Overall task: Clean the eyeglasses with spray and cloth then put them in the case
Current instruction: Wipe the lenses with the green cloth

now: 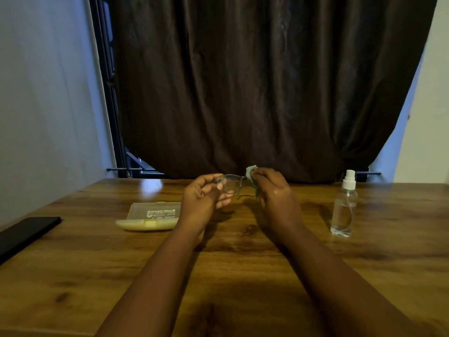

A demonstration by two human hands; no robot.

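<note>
Both hands up over the wooden table (243, 276), held above its far-middle part. Left hand (206, 198) pinches the eyeglasses (232, 184) at the frame's left end, fingers curled round the rim w/ thumb on the near side. Right hand (272, 190) pinches a pale green cloth (250, 171) against the right lens, so that lens is mostly hidden behind cloth & fingers; a bit of cloth sticks up above the knuckles. One temple arm shows below, between the hands, approx level.

Glasses are off the table, in the air betw. both hands.

Case (151, 216) lies on the table to the left, just beside the left wrist, pale yellow w/ a clear lid (printed text on it, too small to read). Can't tell if it's latched. Spray bottle (345, 205) stands upright on the right, well apart from the right hand, clear w/ white nozzle. Dark flat object (26, 231) at the table's left edge. Brown curtain (267, 81) behind.
</note>
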